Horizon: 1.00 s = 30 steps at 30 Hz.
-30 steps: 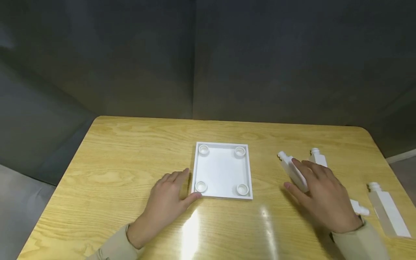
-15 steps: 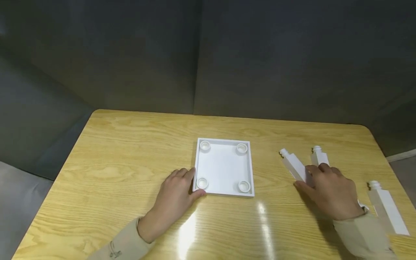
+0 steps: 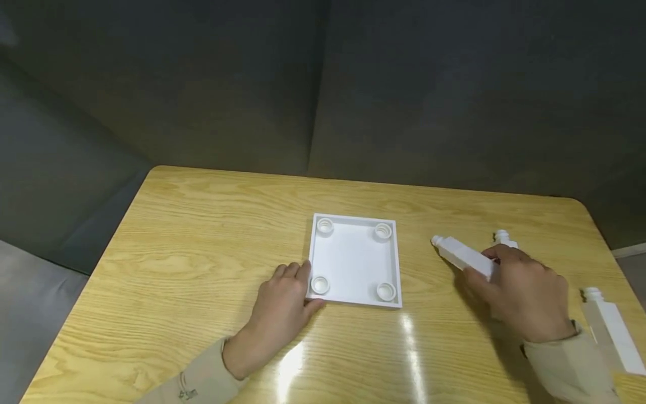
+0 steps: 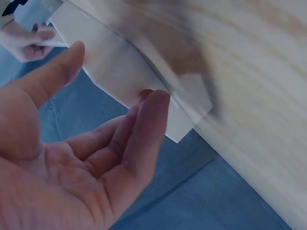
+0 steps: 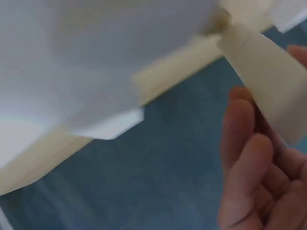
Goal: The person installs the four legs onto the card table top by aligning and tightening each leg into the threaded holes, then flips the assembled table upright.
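"Fingers of your right hand (image 3: pixel 532 297) pinch a white post (image 3: pixel 461 255) toward the right edge of the table (image 3: pixel 202 224); your left hand (image 3: pixel 280 308), thumb apart, touches the near-left corner of the tray (image 3: pixel 353 261)."
"Handling?"
"Probably light, stiff, slick; grip its square body."

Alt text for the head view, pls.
A person's right hand grips one end of a white bar at a wooden table; the left hand touches the near left corner of a square white tray with a ring in each corner. Two more bars show at right.
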Each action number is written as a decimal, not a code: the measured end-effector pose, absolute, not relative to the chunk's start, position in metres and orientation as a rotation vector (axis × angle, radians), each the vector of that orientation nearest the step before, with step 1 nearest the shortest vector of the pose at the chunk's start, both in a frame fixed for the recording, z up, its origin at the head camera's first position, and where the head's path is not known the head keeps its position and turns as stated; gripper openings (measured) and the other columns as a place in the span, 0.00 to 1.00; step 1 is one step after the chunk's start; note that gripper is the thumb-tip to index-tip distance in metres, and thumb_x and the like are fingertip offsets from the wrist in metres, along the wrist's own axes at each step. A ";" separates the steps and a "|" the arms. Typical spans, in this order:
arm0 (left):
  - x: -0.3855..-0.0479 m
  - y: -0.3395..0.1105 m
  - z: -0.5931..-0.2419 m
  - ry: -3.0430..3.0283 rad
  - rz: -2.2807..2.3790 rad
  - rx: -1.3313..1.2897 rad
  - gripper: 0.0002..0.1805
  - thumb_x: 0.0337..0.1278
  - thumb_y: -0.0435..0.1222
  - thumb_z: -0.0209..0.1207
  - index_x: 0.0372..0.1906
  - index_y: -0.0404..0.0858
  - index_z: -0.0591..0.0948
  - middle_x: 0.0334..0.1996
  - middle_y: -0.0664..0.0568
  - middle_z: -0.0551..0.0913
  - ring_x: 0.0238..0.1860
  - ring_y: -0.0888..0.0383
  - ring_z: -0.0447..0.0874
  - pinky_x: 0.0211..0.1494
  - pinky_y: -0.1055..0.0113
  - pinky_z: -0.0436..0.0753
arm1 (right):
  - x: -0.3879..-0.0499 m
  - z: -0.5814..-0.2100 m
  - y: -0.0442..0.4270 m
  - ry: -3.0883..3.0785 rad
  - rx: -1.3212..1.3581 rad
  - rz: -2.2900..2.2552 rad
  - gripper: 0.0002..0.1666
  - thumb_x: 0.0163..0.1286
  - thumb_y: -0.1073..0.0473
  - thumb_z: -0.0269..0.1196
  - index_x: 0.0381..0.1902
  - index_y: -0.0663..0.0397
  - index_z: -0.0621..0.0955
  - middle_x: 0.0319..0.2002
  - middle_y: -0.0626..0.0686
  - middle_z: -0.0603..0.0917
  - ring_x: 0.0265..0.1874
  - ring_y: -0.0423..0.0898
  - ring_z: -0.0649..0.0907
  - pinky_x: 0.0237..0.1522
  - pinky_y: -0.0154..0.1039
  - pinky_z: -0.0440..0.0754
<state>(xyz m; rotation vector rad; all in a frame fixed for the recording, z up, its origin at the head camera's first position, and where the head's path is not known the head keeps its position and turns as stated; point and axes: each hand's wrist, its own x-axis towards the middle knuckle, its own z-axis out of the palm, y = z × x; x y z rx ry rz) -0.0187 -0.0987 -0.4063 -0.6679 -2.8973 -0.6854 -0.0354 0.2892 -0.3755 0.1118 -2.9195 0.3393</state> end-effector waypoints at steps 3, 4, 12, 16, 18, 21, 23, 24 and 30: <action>-0.020 -0.098 -0.406 -2.903 -0.704 -0.652 0.42 0.49 0.40 0.85 0.58 0.14 0.80 0.48 0.26 0.87 0.47 0.32 0.90 0.44 0.45 0.92 | -0.038 -0.366 0.282 -2.752 0.203 0.439 0.25 0.61 0.49 0.77 0.40 0.67 0.85 0.19 0.53 0.80 0.12 0.46 0.73 0.10 0.45 0.65; -0.020 -0.098 -0.406 -2.902 -0.711 -0.649 0.42 0.49 0.41 0.85 0.58 0.14 0.80 0.47 0.26 0.87 0.46 0.32 0.90 0.43 0.45 0.92 | -0.040 -0.364 0.279 -2.704 0.223 0.475 0.26 0.61 0.48 0.77 0.40 0.68 0.85 0.20 0.55 0.82 0.13 0.47 0.75 0.12 0.43 0.67; -0.021 -0.096 -0.402 -2.898 -0.724 -0.625 0.41 0.47 0.42 0.86 0.56 0.15 0.81 0.43 0.29 0.88 0.43 0.35 0.92 0.44 0.44 0.92 | -0.055 -0.348 0.254 -2.453 0.139 0.860 0.22 0.53 0.59 0.83 0.40 0.69 0.87 0.28 0.58 0.87 0.24 0.18 0.73 0.28 0.17 0.70; -0.024 -0.094 -0.400 -2.885 -0.694 -0.629 0.39 0.41 0.42 0.87 0.50 0.16 0.83 0.36 0.33 0.88 0.35 0.39 0.92 0.42 0.45 0.91 | -0.063 -0.344 0.243 -2.371 0.087 1.027 0.20 0.52 0.65 0.85 0.40 0.68 0.89 0.27 0.38 0.84 0.22 0.26 0.77 0.30 0.18 0.73; -0.025 -0.093 -0.398 -2.882 -0.674 -0.639 0.39 0.38 0.41 0.88 0.48 0.16 0.84 0.34 0.32 0.88 0.34 0.40 0.92 0.43 0.45 0.92 | -0.066 -0.343 0.237 -2.330 0.074 1.107 0.19 0.53 0.68 0.84 0.41 0.69 0.89 0.28 0.31 0.83 0.23 0.29 0.79 0.31 0.19 0.75; -0.025 -0.093 -0.396 -2.891 -0.631 -0.646 0.39 0.36 0.42 0.88 0.47 0.16 0.84 0.36 0.31 0.88 0.35 0.38 0.93 0.43 0.42 0.92 | -0.070 -0.341 0.230 -2.279 0.081 1.198 0.18 0.55 0.70 0.83 0.43 0.70 0.90 0.31 0.31 0.85 0.26 0.31 0.82 0.33 0.20 0.79; -0.025 -0.093 -0.395 -2.901 -0.605 -0.647 0.39 0.36 0.43 0.88 0.46 0.16 0.85 0.36 0.30 0.88 0.36 0.37 0.93 0.43 0.41 0.92 | -0.073 -0.338 0.225 -2.254 0.086 1.247 0.18 0.57 0.71 0.83 0.44 0.70 0.90 0.32 0.33 0.86 0.27 0.33 0.83 0.34 0.21 0.80; -0.026 -0.093 -0.395 -2.905 -0.590 -0.647 0.38 0.36 0.43 0.88 0.46 0.17 0.85 0.36 0.30 0.89 0.36 0.37 0.92 0.42 0.41 0.92 | -0.075 -0.337 0.223 -2.247 0.095 1.264 0.18 0.57 0.71 0.82 0.44 0.70 0.90 0.32 0.35 0.87 0.27 0.33 0.82 0.34 0.21 0.80; -0.026 -0.091 -0.391 -2.925 -0.477 -0.644 0.34 0.37 0.47 0.87 0.40 0.23 0.86 0.32 0.37 0.89 0.33 0.44 0.91 0.41 0.48 0.90 | -0.085 -0.330 0.207 -2.241 0.187 1.295 0.14 0.59 0.71 0.81 0.42 0.70 0.90 0.32 0.36 0.87 0.27 0.35 0.81 0.33 0.22 0.80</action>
